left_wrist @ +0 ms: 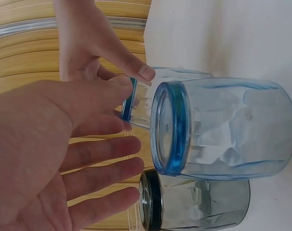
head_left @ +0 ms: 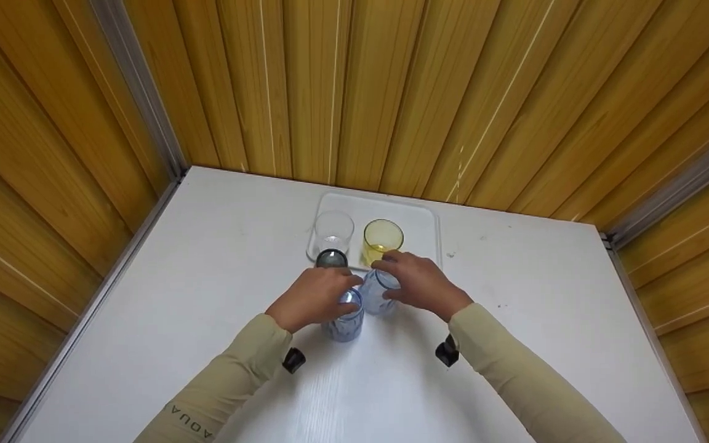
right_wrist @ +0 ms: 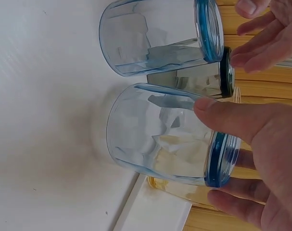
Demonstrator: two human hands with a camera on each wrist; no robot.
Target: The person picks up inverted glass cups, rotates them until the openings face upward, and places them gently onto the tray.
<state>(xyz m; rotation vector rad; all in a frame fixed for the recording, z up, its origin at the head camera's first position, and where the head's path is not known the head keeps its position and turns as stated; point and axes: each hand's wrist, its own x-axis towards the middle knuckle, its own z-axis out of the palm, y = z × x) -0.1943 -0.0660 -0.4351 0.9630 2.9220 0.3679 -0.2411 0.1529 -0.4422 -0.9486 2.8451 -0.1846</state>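
Two blue-tinted glasses stand upright side by side on the white counter (head_left: 219,258), near its middle, just in front of the tray (head_left: 425,224) that lies against the counter's far edge.

The left hand (head_left: 311,295) hovers over the nearer blue glass (head_left: 345,320); in the left wrist view its fingers (left_wrist: 102,154) are straight and spread, the grip wide and holding nothing.

The right hand (head_left: 419,283) grips the farther blue glass (head_left: 378,294), thumb (right_wrist: 232,118) on one side of its wall and fingers on the other, close to the rim.

A grey glass (head_left: 332,258) stands just behind the two, at the tray's near edge. A clear glass (head_left: 333,232) and a yellow glass (head_left: 383,240) stand on the tray.
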